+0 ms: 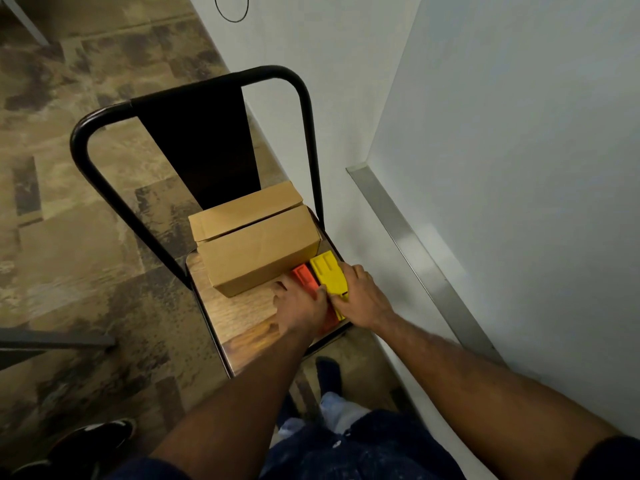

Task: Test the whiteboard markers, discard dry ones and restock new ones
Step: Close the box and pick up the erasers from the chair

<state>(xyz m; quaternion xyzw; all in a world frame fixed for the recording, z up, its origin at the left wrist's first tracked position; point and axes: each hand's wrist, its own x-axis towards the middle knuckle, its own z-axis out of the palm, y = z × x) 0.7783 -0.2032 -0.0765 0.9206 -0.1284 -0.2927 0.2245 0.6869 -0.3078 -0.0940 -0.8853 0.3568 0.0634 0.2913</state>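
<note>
A yellow flat plastic case (329, 271) and an orange-red one (306, 277) lie side by side on the wooden seat of a chair (239, 313), just in front of two brown cardboard boxes (259, 251). My right hand (360, 299) grips the near end of the yellow case. My left hand (301, 303) lies over the orange-red case with its fingers curled onto it. No marker shows in the head view; what the cases and boxes hold is hidden.
The chair has a black metal back frame (194, 109). A whiteboard (519, 133) with a metal tray edge (415, 244) runs along the right, with a drawn black circle (231, 8) on the wall beyond. Patterned carpet (69, 202) and my shoes lie below.
</note>
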